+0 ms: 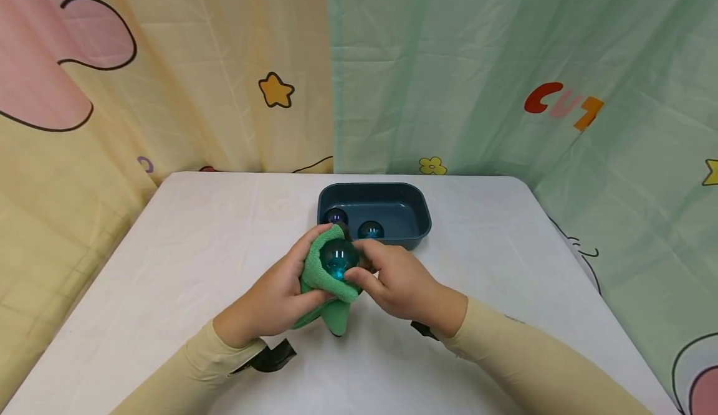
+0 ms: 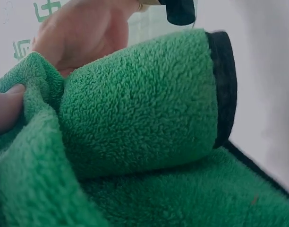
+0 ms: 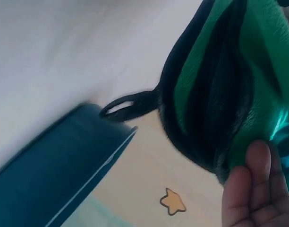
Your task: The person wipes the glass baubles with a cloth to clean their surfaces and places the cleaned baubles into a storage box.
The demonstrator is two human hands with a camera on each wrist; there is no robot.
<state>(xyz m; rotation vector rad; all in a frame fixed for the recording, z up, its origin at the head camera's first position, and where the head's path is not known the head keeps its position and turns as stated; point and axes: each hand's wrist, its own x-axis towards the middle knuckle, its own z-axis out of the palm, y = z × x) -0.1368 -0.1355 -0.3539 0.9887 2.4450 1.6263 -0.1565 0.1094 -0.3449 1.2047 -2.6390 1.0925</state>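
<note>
A shiny, see-through teal ball (image 1: 338,256) sits in a fold of green towel (image 1: 320,271) above the table. My left hand (image 1: 275,296) cups the towel from the left, its thumb across the front and fingers behind. From the other side, my right hand (image 1: 401,281) pinches the ball's right edge between thumb and fingers. In the left wrist view, the fluffy towel (image 2: 140,109) with a dark hem hides the ball. Dark edging and a hanging loop (image 3: 132,105) show on the towel in the right wrist view, with right fingertips (image 3: 259,156) against it near the ball.
Just beyond the hands stands a dark blue rectangular tub (image 1: 412,215). Inside it lie a dark purplish ball (image 1: 336,216) and a teal ball (image 1: 371,230). A white cloth covers the table (image 1: 477,228), with printed curtains (image 1: 449,60) behind it and at both sides.
</note>
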